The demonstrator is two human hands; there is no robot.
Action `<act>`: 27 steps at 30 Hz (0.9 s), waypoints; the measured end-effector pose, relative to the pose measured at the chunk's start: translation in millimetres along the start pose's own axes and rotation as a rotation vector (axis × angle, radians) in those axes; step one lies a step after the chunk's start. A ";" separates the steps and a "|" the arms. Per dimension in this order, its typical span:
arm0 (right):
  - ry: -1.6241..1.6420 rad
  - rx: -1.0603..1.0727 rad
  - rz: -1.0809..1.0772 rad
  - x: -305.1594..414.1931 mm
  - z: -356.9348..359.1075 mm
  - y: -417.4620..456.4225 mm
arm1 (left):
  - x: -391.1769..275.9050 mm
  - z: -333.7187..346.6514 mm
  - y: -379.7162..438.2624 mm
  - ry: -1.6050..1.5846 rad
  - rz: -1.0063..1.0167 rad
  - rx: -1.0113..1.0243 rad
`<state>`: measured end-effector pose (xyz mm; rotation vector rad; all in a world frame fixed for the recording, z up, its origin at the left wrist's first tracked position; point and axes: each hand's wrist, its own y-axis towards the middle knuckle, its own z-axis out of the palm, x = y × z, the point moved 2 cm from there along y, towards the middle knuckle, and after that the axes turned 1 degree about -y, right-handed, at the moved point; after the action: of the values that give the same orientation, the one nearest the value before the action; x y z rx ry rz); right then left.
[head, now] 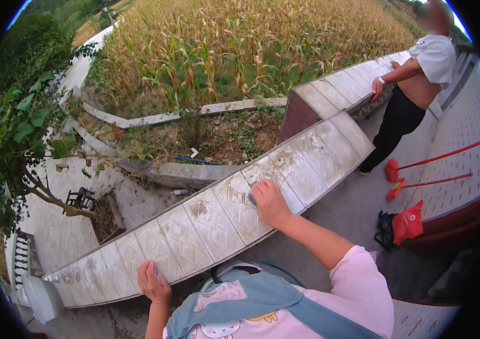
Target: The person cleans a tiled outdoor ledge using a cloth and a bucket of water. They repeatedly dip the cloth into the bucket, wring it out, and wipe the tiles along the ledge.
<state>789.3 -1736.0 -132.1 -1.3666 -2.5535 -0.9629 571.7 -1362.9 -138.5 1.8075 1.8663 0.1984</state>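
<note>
A long ledge topped with pale ceramic tiles (208, 237) crosses before me, its diamond-patterned surface stained brown in several places. My right hand (270, 204) presses a dark grey scouring pad (251, 198) onto a tile near the middle of the ledge. Most of the pad is hidden under my fingers. Further left, my left hand (154, 283) rests at the near edge of the tiles with its fingers curled. Something small and pale shows by its thumb, but I cannot make out whether it is held.
Another person (409, 80) stands at the far right, hands on a second tiled ledge (333, 91). A white container (43, 298) sits at the left end. Red-handled brushes (439, 159) and a red bag (408, 223) are at right. Beyond lie a planter bed (223, 140) and a cornfield (231, 51).
</note>
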 end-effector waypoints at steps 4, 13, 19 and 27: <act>-0.120 -0.014 0.102 -41.6 27.3 66.1 | -1.6 1.2 2.7 -0.008 0.005 0.009; -0.105 0.016 0.128 -30.9 14.1 59.0 | 6.1 2.8 -8.3 0.007 0.000 -0.008; -0.355 -0.026 0.426 -94.1 4.4 79.7 | 5.7 3.7 -3.6 0.028 0.029 -0.025; 0.086 0.068 0.030 19.0 36.2 46.8 | 4.4 3.0 -3.4 0.025 0.041 -0.043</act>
<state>821.8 -1683.0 -131.4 -1.3117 -2.4722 -0.9017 570.2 -1359.7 -143.7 1.8235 1.8289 0.2754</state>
